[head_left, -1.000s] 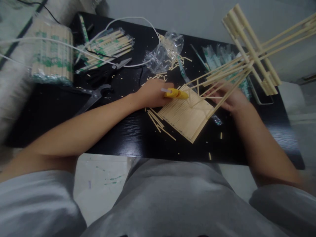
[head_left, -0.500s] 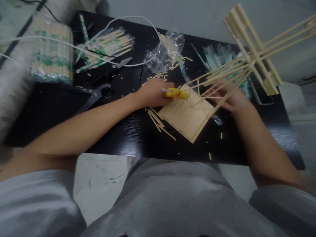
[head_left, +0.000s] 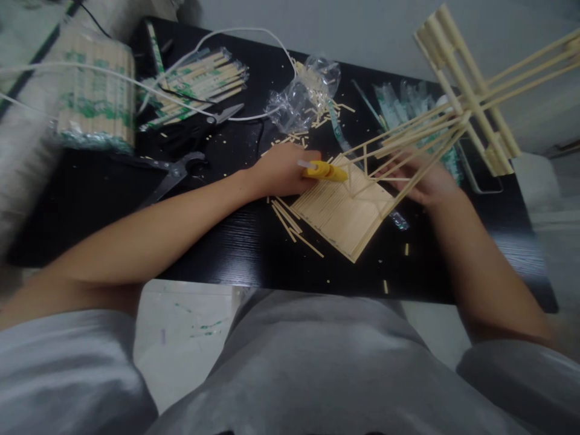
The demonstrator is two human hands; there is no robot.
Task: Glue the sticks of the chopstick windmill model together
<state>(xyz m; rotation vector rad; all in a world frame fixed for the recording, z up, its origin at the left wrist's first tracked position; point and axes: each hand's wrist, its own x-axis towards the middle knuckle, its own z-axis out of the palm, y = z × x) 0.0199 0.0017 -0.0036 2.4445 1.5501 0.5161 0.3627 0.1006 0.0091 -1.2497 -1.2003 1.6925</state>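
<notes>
My left hand [head_left: 284, 169] is closed around a yellow glue gun [head_left: 327, 171], with a whitish glue stick poking out at its back. Its front end reaches the far corner of a flat panel of thin wooden sticks [head_left: 344, 223]. From that panel a stick frame [head_left: 408, 142] slopes up to the right, braced by slanted sticks and crossed by a bundle of thick sticks [head_left: 475, 109]. Behind the frame, my right hand [head_left: 423, 172] has its fingers bent at the frame's lower sticks; some of them are hidden.
On the black table [head_left: 226, 254] lie pliers [head_left: 174, 172], black-handled cutters [head_left: 222, 116], packed chopsticks [head_left: 199, 84] and a crumpled clear bag [head_left: 294, 106] among cut stick pieces. A large chopstick pack [head_left: 96, 96] stands left. White cable [head_left: 254, 30] loops across the back. A phone [head_left: 480, 175] rests at right.
Almost nothing differs. Both hands, the glue gun and the stick frame keep their places, with only a slight shift of the camera view.
</notes>
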